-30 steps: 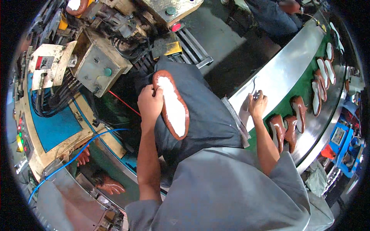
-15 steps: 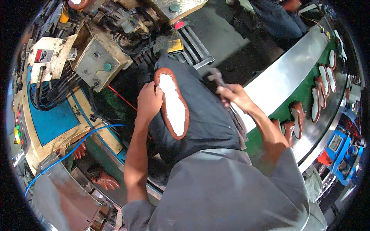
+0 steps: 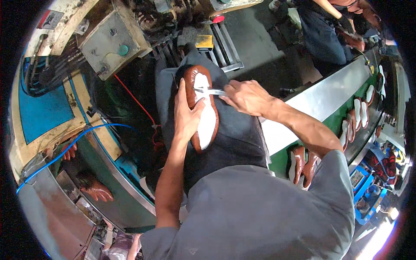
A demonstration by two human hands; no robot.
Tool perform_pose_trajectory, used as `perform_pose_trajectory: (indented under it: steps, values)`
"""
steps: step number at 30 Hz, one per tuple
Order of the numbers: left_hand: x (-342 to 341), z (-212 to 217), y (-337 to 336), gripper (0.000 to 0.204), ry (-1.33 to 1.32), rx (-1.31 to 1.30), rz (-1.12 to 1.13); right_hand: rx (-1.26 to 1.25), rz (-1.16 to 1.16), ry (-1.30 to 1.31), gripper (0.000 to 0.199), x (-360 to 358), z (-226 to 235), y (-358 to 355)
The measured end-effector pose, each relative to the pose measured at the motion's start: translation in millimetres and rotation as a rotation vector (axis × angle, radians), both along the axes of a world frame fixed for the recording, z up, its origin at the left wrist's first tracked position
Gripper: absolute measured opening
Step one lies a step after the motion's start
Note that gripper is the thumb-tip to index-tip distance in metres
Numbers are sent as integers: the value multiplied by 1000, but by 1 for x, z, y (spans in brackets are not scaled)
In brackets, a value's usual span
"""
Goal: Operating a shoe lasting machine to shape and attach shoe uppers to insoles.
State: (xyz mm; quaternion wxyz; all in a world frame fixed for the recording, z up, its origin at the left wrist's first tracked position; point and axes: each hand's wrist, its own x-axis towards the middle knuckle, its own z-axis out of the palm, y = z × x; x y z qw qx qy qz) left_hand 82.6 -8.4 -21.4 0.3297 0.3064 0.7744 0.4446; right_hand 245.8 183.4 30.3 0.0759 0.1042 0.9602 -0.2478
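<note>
A brown leather shoe upper (image 3: 212, 113) with a white bottom face lies bottom up along my thigh, its leather edge folded inward over the white. My left hand (image 3: 187, 116) grips its left side, thumb across the white face and fingers along the outer wall. In my right hand (image 3: 249, 96) is a silvery metal hand tool (image 3: 213, 92). Its far end rests on or just above the white area near the toe; whether it touches I cannot tell. My right fingers are closed round the other end and hide the handle.
At right, a metal-edged conveyor with a green belt (image 3: 281, 157) carries several brown shoes (image 3: 297, 162). Machinery with a grey control box (image 3: 113, 45) stands at left, with a blue hose (image 3: 86, 130) below it. Another person (image 3: 323, 37) works at the far right.
My right hand has brought the tool leftward onto the shoe's white face. My left hand's thumb now lies across that face. The view has shifted, and the other person's hands have come into sight.
</note>
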Motion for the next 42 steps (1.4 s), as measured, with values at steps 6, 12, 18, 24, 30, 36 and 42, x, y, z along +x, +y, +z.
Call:
perform_pose_trajectory:
  steps: [6,12,18,24,30,36,42]
  values:
    - [-5,5,6,90,-177,59,-25,-155,-20,-76,46,7,-10,11]
    - [-12,-1,15,69,-244,12,21,-302,-16,-47,45,8,-6,22]
    - [-8,-10,6,74,79,-52,-68,-547,-114,-338,46,-5,9,27]
    - [-3,8,19,73,154,-136,-91,-158,-26,-37,47,8,-17,27]
    - [-24,8,21,78,-573,8,59,-133,-46,-130,40,4,-28,20]
    - [-15,-16,15,77,-62,-67,-6,-181,-163,258,34,9,-11,31]
    - [-20,-29,6,89,-48,-67,-108,-52,-108,23,36,-25,-12,0]
